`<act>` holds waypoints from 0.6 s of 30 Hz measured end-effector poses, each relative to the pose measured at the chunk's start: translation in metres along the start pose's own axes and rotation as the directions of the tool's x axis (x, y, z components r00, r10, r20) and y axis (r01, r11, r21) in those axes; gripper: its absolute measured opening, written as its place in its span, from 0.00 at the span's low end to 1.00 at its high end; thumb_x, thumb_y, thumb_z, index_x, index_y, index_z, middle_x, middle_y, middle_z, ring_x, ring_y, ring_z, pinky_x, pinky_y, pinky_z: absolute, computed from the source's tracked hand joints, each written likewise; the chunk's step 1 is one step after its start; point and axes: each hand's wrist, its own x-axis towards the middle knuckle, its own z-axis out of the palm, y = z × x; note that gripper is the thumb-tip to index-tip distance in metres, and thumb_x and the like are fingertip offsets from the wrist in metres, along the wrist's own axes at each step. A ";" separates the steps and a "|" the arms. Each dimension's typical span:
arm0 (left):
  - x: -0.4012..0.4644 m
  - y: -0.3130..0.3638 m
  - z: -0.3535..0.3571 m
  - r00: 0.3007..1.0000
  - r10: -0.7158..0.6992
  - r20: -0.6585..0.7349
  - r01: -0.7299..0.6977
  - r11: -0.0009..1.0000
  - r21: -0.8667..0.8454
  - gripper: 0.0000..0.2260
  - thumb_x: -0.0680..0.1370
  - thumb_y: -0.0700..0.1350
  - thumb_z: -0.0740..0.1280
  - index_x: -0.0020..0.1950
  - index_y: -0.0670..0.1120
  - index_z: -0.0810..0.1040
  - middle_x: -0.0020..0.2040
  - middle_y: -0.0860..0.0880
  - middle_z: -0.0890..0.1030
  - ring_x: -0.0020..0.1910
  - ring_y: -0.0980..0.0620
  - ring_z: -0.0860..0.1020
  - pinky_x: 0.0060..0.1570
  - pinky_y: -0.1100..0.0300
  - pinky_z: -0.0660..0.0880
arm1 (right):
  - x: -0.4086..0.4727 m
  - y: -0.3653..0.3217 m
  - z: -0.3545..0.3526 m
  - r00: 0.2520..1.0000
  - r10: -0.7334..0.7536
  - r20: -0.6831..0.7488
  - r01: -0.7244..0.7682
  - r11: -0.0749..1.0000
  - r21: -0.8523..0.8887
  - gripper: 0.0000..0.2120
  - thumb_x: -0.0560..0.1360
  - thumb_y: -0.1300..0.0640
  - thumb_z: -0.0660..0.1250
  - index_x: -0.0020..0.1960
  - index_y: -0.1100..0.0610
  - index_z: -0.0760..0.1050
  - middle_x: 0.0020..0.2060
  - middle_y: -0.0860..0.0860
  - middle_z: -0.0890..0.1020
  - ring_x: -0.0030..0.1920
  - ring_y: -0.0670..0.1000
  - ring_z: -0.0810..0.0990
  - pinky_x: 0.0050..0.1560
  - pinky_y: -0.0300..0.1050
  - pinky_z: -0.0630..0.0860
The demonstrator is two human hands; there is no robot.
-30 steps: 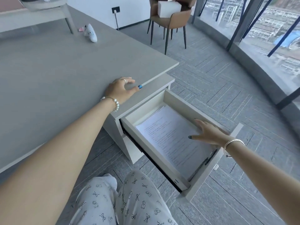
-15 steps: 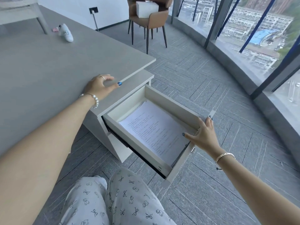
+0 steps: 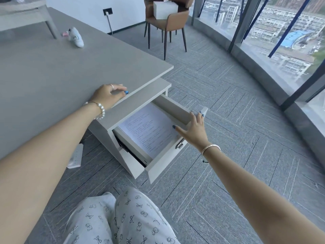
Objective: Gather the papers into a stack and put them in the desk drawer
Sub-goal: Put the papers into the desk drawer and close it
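Observation:
A stack of printed papers (image 3: 147, 131) lies flat inside the white desk drawer (image 3: 174, 106), which stands roughly half open under the grey desk (image 3: 52, 71). My right hand (image 3: 195, 129) rests on the drawer's front panel, fingers over its top edge and thumb spread toward the papers. Resting palm-down at the desk's near edge, just above the drawer unit, is my left hand (image 3: 109, 95), holding nothing. Part of the paper stack is hidden under the cabinet top.
A white stapler-like object (image 3: 75, 36) lies far back on the desk. A brown chair (image 3: 167, 22) carrying a white box stands beyond the desk. A white power strip (image 3: 76, 156) lies on the carpet under the desk. My knees are at the bottom.
My right hand left the papers and moved to the drawer's front panel. The drawer has slid inward, from fully open to about half open. My left hand stayed on the desk.

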 end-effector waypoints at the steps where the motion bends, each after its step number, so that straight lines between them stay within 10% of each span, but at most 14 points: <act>1: 0.002 0.000 -0.003 1.000 0.011 0.019 -0.011 1.000 0.020 0.13 0.74 0.47 0.66 0.58 0.50 0.80 0.68 0.53 0.74 0.66 0.56 0.71 0.62 0.67 0.62 | 0.001 0.000 -0.001 1.000 -0.015 -0.010 0.016 0.999 0.035 0.50 0.69 0.34 0.65 0.77 0.60 0.47 0.77 0.61 0.48 0.78 0.57 0.42 0.76 0.53 0.47; 18: 0.022 -0.016 -0.009 0.988 0.149 0.031 -0.152 0.943 0.297 0.22 0.74 0.58 0.65 0.66 0.53 0.74 0.72 0.52 0.69 0.73 0.54 0.62 0.72 0.56 0.55 | -0.007 -0.003 0.032 0.991 -0.090 0.095 0.075 0.985 0.159 0.59 0.62 0.35 0.71 0.77 0.57 0.41 0.79 0.52 0.46 0.78 0.49 0.45 0.73 0.44 0.51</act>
